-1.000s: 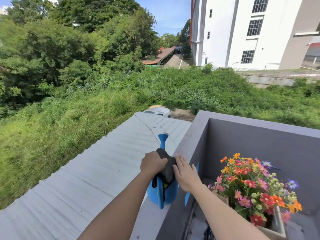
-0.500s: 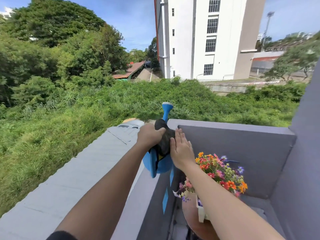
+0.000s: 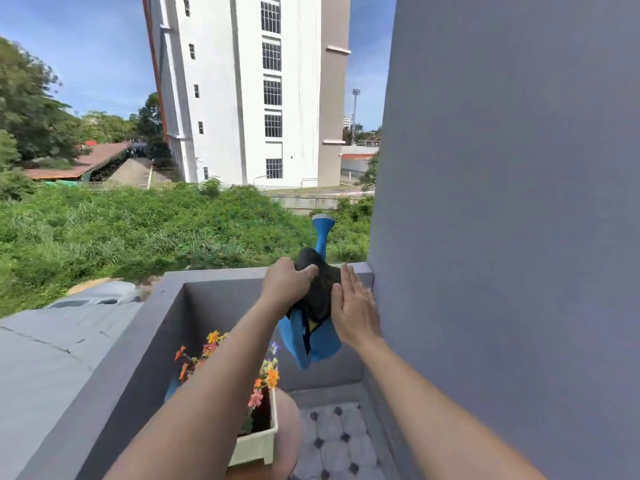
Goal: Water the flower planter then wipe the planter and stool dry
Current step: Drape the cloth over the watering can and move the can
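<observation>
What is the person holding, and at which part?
The left hand grips the blue watering can at its top, through a dark cloth; the right hand lies flat against it.

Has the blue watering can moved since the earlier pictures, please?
Yes. The watering can was resting on the grey parapet ledge a second ago; now the left hand holds it up off the ledge, above the balcony interior near the flower planter.

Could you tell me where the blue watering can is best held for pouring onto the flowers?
Probably by the handle on top of the watering can, from above, where the left hand grips it with the dark cloth. The spout points away, the right hand lies flat alongside.
</observation>
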`<state>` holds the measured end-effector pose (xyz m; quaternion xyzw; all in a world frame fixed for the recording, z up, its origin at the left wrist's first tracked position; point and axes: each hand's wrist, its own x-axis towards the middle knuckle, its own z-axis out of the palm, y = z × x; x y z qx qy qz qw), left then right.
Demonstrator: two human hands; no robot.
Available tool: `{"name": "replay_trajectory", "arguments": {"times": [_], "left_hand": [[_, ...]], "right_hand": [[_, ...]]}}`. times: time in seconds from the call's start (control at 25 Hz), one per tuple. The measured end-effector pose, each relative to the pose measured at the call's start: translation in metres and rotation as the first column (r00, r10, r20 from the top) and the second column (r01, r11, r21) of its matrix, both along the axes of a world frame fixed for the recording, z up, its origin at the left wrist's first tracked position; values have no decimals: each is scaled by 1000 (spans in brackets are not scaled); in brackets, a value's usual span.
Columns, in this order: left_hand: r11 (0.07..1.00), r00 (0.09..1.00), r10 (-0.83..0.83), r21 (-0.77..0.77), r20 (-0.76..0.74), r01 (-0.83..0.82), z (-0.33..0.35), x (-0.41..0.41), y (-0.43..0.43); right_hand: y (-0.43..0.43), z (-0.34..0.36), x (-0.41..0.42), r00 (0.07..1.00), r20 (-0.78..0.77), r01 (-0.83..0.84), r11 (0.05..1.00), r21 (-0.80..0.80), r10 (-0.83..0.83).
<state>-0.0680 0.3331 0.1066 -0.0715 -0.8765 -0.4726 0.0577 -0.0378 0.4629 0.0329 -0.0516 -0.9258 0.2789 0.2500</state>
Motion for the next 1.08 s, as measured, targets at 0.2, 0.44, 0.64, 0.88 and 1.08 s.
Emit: {"name": "replay_trajectory", "arguments": {"times": [0.2,0.44,0.64,0.88,1.08], "left_hand": [[1000,985,-25,1,169,26,-91,10,90],[996,936,-22,-72,352,51,-256,32,145],[997,914,17,-82,405,18,-445,37,158],[990,883,47,-137,467,20,-715,22,169],[987,876,61,-160,479,19,-869,9,180]], "right_hand": [[90,-75,29,986,166,6,999,48,-14],[139,-244,54,919,393,14,997,69,-40],[150,-431,55,864,503,-20,997,72,-19],[156,-694,37,782,624,-84,988,129,-15],[163,-844,23,735,676,-65,988,138,-46]]}}
